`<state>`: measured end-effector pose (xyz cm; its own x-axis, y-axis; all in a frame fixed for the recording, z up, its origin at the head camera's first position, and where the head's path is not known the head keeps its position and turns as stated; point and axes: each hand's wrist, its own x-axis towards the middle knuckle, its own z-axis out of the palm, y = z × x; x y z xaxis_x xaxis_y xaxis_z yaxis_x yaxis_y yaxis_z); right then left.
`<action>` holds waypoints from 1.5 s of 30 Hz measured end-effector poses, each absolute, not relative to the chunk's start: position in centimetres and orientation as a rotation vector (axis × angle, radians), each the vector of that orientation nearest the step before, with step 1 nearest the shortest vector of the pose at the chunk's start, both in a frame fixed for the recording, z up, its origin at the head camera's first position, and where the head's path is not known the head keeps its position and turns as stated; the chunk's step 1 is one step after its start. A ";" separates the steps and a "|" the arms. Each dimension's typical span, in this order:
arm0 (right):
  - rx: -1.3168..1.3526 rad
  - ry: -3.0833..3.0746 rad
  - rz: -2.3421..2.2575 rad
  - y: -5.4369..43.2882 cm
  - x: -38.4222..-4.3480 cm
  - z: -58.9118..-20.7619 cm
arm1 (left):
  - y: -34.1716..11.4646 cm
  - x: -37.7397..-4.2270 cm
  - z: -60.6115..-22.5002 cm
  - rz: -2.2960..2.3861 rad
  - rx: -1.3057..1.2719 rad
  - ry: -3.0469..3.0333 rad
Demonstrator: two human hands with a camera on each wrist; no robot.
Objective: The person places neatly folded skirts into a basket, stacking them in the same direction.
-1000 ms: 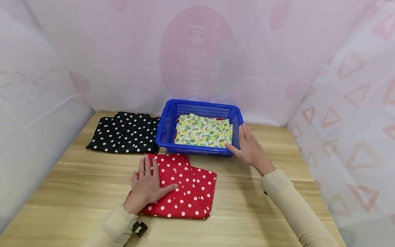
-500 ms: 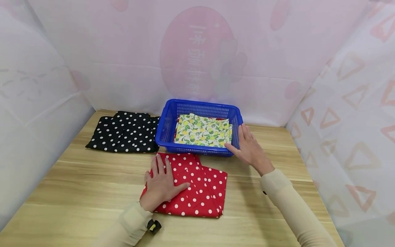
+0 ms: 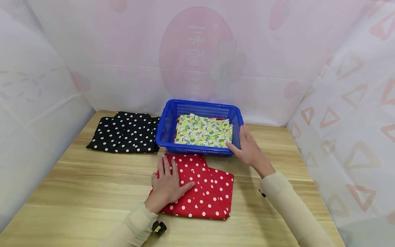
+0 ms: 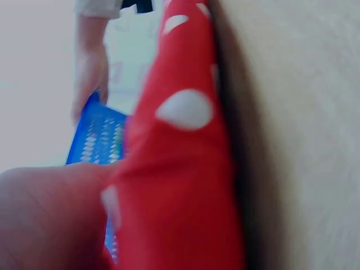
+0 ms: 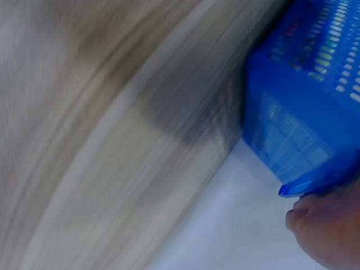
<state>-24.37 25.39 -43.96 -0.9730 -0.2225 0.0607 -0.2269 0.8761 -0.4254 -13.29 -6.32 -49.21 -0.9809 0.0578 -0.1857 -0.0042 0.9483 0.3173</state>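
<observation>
A folded red cloth with white dots (image 3: 203, 192) lies on the table in front of the basket. My left hand (image 3: 166, 188) rests flat on its left part, fingers spread and thumb pointing right. In the left wrist view the cloth's folded edge (image 4: 174, 169) fills the middle, close up. At the right front corner of the blue plastic basket (image 3: 197, 149), my right hand (image 3: 250, 151) touches the rim with its fingers extended and thumb over the corner. The right wrist view shows the basket's side (image 5: 292, 124) beside that hand. Inside the basket lies a folded lemon-print cloth (image 3: 203, 132).
A folded black cloth with white dots (image 3: 129, 132) lies left of the basket, its right edge against it. Bits of red fabric show under the lemon-print cloth. White printed curtains (image 3: 123, 82) stand behind and on both sides of the wooden table (image 3: 77, 192).
My left hand has slid to the right with the red dotted cloth beneath it, across the table in front of the basket. My right hand stays at the basket corner.
</observation>
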 end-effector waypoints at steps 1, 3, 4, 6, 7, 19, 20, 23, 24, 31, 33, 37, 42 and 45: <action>0.376 -2.996 0.765 25.5 -24.2 -43.9 | -6.6 -13.3 -49.0 0.513 0.052 2.905; 0.367 -2.938 0.863 25.7 -23.4 -43.5 | -7.4 -13.2 -48.5 0.602 0.070 2.891; 0.349 -2.919 0.888 25.9 -23.0 -43.2 | -7.9 -13.2 -48.2 0.655 0.080 2.886; 0.275 -2.896 0.932 26.4 -22.0 -42.2 | -9.1 -13.3 -47.7 0.766 0.092 2.872; 0.216 -2.904 0.927 26.7 -21.4 -41.7 | -9.8 -13.3 -47.3 0.828 0.090 2.858; 0.048 -3.160 1.070 29.9 -17.5 -42.2 | -15.5 -14.0 -45.9 1.102 -0.040 2.603; 0.045 -3.183 1.112 29.8 -17.3 -42.7 | -15.5 -14.0 -45.8 1.108 -0.047 2.584; -0.022 -3.236 1.242 29.1 -16.7 -43.8 | -15.6 -14.2 -45.8 1.135 -0.046 2.536; -0.041 -3.247 1.290 28.8 -16.5 -44.0 | -15.6 -14.3 -45.8 1.152 -0.044 2.517; -0.143 -3.201 1.622 26.6 -16.0 -44.6 | -16.4 -15.5 -46.3 1.306 -0.071 2.362; -0.158 -3.185 1.690 26.1 -15.9 -44.7 | -16.6 -15.7 -46.5 1.334 -0.095 2.334; -0.194 -3.149 1.787 25.6 -16.0 -45.1 | -16.6 -15.8 -46.8 1.362 -0.111 2.314; -0.196 -3.171 1.822 25.3 -16.1 -45.9 | -16.3 -15.9 -47.3 1.386 -0.084 2.280; -0.112 -3.255 1.750 25.2 -15.9 -46.3 | -15.9 -15.8 -47.6 1.414 -0.053 2.244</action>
<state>-15.86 25.17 -46.30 -0.8479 -0.2005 -0.4907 0.2988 0.5839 -0.7548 -15.78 -15.95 -47.60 -0.8821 0.2186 -0.4172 -0.2821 0.4640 0.8397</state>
